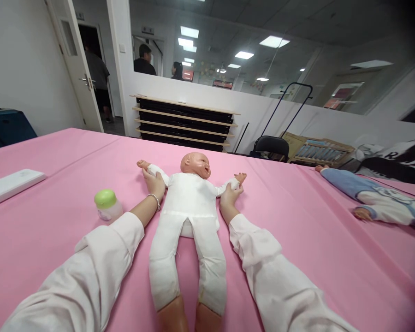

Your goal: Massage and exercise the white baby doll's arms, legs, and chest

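While the baby doll [190, 203] lies on its back on the pink tablecloth [44, 152], the left hand [154, 183] curls its fingers narrowly around one cloth arm and the right hand [231, 193] grips the other; a green-capped bottle [106, 205] stands just beside the left forearm.

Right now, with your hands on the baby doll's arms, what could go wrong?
The baby doll could slide on the pink tablecloth if pulled, since your left hand and right hand grip its arms. That left arm lies by the green-capped bottle and might knock it over. The bracelet might snag the doll's cloth.
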Demonstrator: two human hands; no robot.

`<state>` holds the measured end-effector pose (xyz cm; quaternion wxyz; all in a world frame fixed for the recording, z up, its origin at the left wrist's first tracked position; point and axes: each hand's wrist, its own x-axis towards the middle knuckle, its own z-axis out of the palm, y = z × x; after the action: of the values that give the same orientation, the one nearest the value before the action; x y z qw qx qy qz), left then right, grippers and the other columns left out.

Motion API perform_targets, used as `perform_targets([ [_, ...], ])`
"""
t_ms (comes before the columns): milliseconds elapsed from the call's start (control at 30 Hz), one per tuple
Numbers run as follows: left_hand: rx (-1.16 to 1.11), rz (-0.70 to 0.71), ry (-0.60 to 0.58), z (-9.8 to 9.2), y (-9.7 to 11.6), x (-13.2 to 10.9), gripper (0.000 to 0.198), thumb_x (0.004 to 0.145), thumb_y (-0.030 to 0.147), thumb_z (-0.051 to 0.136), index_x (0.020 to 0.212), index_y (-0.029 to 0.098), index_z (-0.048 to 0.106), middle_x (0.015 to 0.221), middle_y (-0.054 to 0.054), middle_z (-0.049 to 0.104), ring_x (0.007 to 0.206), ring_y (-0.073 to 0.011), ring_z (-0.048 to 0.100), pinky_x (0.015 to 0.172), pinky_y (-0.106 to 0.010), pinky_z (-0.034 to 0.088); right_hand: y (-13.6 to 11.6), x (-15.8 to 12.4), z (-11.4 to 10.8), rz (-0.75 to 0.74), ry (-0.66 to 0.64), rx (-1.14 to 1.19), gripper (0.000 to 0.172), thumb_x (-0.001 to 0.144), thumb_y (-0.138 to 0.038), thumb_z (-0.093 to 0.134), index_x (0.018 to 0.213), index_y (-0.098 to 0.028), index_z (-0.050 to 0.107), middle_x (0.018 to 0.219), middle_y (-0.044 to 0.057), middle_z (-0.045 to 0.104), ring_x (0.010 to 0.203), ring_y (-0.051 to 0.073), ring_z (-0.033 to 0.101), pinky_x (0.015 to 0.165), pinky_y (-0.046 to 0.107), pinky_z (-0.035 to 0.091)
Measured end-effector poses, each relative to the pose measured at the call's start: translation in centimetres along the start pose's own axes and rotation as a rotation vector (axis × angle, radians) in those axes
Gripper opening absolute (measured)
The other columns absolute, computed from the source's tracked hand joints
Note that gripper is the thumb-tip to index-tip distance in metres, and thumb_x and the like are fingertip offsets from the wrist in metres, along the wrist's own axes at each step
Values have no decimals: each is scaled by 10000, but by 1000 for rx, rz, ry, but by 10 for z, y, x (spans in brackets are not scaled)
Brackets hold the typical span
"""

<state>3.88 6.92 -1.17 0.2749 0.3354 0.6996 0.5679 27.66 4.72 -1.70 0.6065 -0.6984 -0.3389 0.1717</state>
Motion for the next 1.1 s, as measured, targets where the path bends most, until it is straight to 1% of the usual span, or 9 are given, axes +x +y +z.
perform_targets([
  [133, 26, 105, -12, -3, 4, -5, 698, 796, 193, 440, 1413, 76, 137, 1437, -144, 246, 1314, -213, 293, 1081, -337, 287, -16, -12, -4, -69, -64, 27, 618, 787, -368, 339, 1345, -156, 175, 1353, 86, 301, 1220, 24, 395, 1092, 233, 387],
  [267, 155, 352, -85, -6, 11, -11, 678, 817, 275, 458, 1424, 144, 186, 1428, -98, 291, 1277, -219, 350, 1028, -335, 348, -27, -24, -7, -474, -254, -98, 517, 784, -274, 372, 1296, -210, 369, 1300, 36, 384, 1222, 22, 381, 1103, 227, 361],
  [367, 280, 664, -301, -6, 13, -13, 570, 828, 236, 431, 1385, 187, 320, 1350, -72, 420, 1199, -207, 431, 973, -335, 381, -28, -27, -6, -810, -481, -261, 388, 796, -212, 352, 1120, -255, 561, 1247, -5, 445, 1209, 21, 391, 1088, 230, 354],
  [467, 409, 897, -501, -5, 14, -14, 491, 820, 136, 384, 1289, 249, 476, 1291, -23, 493, 1121, -194, 472, 943, -355, 377, -28, -25, -6, -904, -550, -330, 373, 811, -204, 335, 1059, -275, 605, 1239, -22, 459, 1204, 30, 392, 1078, 255, 355],
  [700, 476, 897, -520, -6, 16, -15, 482, 839, 138, 371, 1283, 286, 486, 1312, -2, 472, 1111, -204, 463, 953, -378, 364, -30, -27, -6, -688, -594, -241, 413, 790, -201, 315, 1111, -222, 574, 1235, 7, 461, 1194, 33, 402, 1107, 270, 344],
  [833, 259, 641, -380, -7, 11, -6, 615, 822, 182, 418, 1414, 185, 250, 1410, -71, 334, 1263, -191, 362, 1033, -337, 333, -25, -20, -8, -298, -283, -82, 492, 790, -317, 346, 1257, -166, 393, 1229, 66, 442, 1098, 38, 450, 1027, 252, 414],
  [967, 42, 200, -14, -12, 2, 13, 761, 787, 161, 439, 1431, 126, 36, 1441, -154, 234, 1305, -186, 313, 1064, -338, 290, -17, -1, -22, 171, 157, -149, 655, 697, -226, 423, 1317, -89, 263, 1299, 146, 326, 1209, 111, 374, 1118, 341, 330],
  [1033, -6, 66, 112, -15, -1, 22, 739, 799, 157, 407, 1417, 88, 7, 1395, -199, 295, 1281, -186, 352, 1060, -349, 286, -17, 6, -32, 270, 298, -217, 705, 637, -159, 433, 1317, -59, 276, 1360, 177, 198, 1315, 191, 230, 1180, 436, 176],
  [1100, -6, 35, 148, -19, -2, 26, 722, 816, 181, 401, 1410, 58, 8, 1346, -213, 357, 1245, -192, 401, 1035, -340, 315, -21, 4, -46, 238, 294, -284, 710, 621, -145, 434, 1318, -90, 309, 1407, 146, 77, 1348, 246, 133, 1172, 503, 91],
])
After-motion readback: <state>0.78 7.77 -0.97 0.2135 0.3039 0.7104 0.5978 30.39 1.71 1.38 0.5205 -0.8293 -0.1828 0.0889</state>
